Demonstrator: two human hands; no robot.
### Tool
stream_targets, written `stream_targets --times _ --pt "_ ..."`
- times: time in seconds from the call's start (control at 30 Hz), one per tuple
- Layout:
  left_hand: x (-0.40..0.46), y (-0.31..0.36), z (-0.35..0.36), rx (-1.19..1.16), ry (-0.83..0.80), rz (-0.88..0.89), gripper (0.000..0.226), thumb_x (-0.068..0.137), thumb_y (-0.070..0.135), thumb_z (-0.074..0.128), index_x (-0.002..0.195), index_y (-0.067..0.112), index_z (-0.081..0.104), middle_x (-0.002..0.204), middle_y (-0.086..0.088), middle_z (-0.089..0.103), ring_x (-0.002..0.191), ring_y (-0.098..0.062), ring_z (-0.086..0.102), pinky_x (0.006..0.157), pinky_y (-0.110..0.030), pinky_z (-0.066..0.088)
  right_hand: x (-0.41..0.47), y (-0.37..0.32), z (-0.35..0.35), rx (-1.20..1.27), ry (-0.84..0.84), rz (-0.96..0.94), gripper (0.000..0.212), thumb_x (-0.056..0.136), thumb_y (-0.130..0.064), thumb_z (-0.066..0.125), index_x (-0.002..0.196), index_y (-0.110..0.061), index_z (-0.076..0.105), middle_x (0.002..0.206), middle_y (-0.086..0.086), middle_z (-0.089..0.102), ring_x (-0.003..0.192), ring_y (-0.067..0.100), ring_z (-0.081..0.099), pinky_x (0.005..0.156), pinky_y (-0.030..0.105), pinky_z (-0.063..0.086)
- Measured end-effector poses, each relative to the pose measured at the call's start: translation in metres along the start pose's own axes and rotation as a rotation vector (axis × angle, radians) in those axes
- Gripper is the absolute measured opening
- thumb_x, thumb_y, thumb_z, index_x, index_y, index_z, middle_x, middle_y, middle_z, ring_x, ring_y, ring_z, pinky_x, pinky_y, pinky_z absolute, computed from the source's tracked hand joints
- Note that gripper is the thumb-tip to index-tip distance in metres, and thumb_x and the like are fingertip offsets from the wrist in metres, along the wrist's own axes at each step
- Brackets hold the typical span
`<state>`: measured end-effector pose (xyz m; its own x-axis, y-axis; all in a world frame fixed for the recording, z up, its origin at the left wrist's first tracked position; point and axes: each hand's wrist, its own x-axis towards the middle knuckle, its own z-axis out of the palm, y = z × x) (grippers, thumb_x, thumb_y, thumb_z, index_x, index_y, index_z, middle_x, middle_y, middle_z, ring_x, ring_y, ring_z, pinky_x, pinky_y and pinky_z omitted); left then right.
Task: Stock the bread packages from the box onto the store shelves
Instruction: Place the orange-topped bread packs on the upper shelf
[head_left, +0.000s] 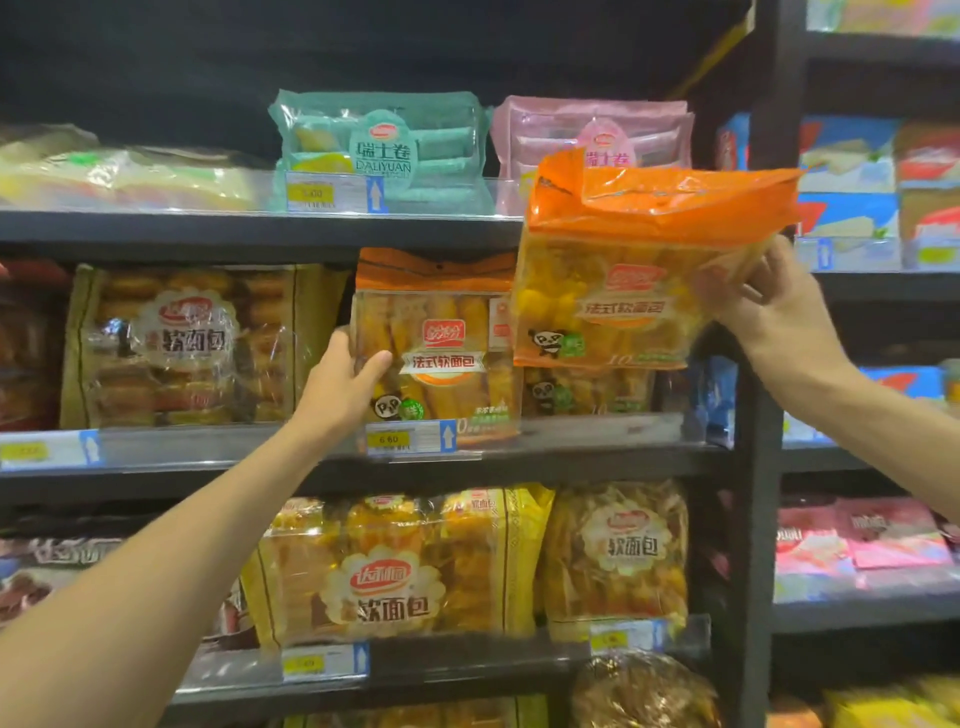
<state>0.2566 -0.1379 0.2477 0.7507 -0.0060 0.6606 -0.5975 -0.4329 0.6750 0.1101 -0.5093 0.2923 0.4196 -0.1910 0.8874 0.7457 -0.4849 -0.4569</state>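
Observation:
My left hand (343, 379) grips the left edge of an orange bread package (441, 348) that stands upright on the middle shelf (571, 431). My right hand (763, 306) holds a second orange bread package (623, 270) by its right side, up in the air in front of the shelf, to the right of the first. Behind and below the raised package, another orange package (587, 389) stands on the same shelf. The box is out of view.
Golden bread bags (182, 343) fill the left of the middle shelf. Green (384, 150) and pink (592, 135) roll packs sit on the upper shelf. Yellow bread bags (395, 566) stand on the lower shelf. A dark upright post (758, 467) separates a neighbouring shelf unit on the right.

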Motion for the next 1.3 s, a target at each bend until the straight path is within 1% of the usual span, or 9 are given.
stream_targets --times 0.13,0.33,0.47,0.6,0.7,0.8,1.07,1.17,1.3 --pt "0.003 -0.006 -0.004 -0.005 -0.002 0.011 0.041 0.104 0.032 0.053 0.139 0.013 0.043 0.125 0.002 0.059 0.114 -0.016 0.059 0.093 -0.035 0.049 0.001 0.017 -0.009 -0.056 -0.008 0.022 0.048 0.096 -0.027 0.072 0.136 -0.009 0.052 0.125 -0.003 0.067 0.115 0.008 0.066 0.089 0.019 0.056" --pt "0.001 -0.007 -0.005 0.021 -0.004 0.037 0.040 0.104 0.033 0.052 0.137 0.014 0.044 0.129 -0.001 0.061 0.116 -0.018 0.060 0.100 -0.043 0.051 0.001 0.039 -0.004 -0.160 -0.086 0.107 0.034 0.097 -0.024 0.071 0.122 -0.039 0.051 0.123 -0.004 0.067 0.114 0.012 0.066 0.083 0.022 0.058" --pt "-0.002 -0.004 -0.003 0.017 0.011 0.035 0.042 0.103 0.033 0.052 0.140 0.014 0.043 0.133 -0.003 0.061 0.118 -0.018 0.060 0.101 -0.044 0.051 0.010 0.049 0.011 -0.196 -0.103 0.210 0.053 0.101 -0.027 0.066 0.145 -0.018 0.038 0.118 -0.003 0.065 0.107 0.013 0.065 0.089 0.038 0.054" --pt "-0.004 -0.002 -0.002 0.005 0.041 0.015 0.042 0.103 0.033 0.052 0.140 0.013 0.043 0.135 -0.005 0.060 0.119 -0.018 0.060 0.101 -0.043 0.052 0.011 0.063 0.019 -0.233 -0.097 0.325 0.053 0.103 -0.025 0.062 0.147 -0.011 0.035 0.106 -0.016 0.059 0.095 -0.002 0.059 0.083 0.029 0.052" --pt "-0.007 0.001 -0.001 0.001 0.048 0.009 0.042 0.104 0.032 0.052 0.140 0.013 0.042 0.137 -0.004 0.059 0.119 -0.017 0.059 0.102 -0.042 0.051 0.006 0.070 0.023 -0.218 -0.089 0.451 0.051 0.106 -0.027 0.056 0.150 -0.011 0.036 0.104 -0.014 0.057 0.097 0.007 0.062 0.073 0.027 0.053" --pt "-0.009 0.005 0.000 0.012 0.042 0.020 0.043 0.104 0.031 0.051 0.142 0.013 0.040 0.138 -0.003 0.057 0.118 -0.014 0.056 0.103 -0.040 0.049 0.011 0.067 0.027 -0.184 -0.104 0.557 0.053 0.106 -0.030 0.055 0.152 -0.013 0.033 0.115 -0.005 0.060 0.112 0.021 0.064 0.090 0.044 0.058" --pt "-0.009 0.012 0.000 0.031 -0.026 -0.031 0.045 0.106 0.030 0.047 0.145 0.012 0.033 0.146 -0.007 0.051 0.129 -0.020 0.053 0.101 -0.037 0.047 0.016 0.057 0.040 -0.189 -0.056 0.708 0.055 0.107 -0.033 0.051 0.153 -0.016 0.027 0.140 0.007 0.056 0.110 0.025 0.063 0.086 0.042 0.055" --pt "-0.014 0.016 -0.001 0.037 -0.025 -0.040 0.054 0.106 0.030 0.047 0.151 0.012 0.025 0.149 -0.009 0.048 0.135 -0.025 0.051 0.104 -0.040 0.046 0.007 0.050 0.047 -0.250 0.009 0.710 0.061 0.108 -0.035 0.046 0.159 -0.014 0.020 0.144 0.007 0.054 0.105 0.021 0.059 0.071 0.032 0.051" --pt "-0.024 0.021 -0.006 0.122 0.057 -0.007 0.070 0.103 0.033 0.052 0.159 0.012 0.015 0.161 -0.009 0.036 0.146 -0.027 0.039 0.114 -0.045 0.036 -0.011 0.041 0.056 -0.380 0.030 0.607 0.082 0.107 -0.034 0.051 0.165 -0.010 -0.001 0.163 0.007 0.036 0.145 0.030 0.044 0.109 0.043 0.043"
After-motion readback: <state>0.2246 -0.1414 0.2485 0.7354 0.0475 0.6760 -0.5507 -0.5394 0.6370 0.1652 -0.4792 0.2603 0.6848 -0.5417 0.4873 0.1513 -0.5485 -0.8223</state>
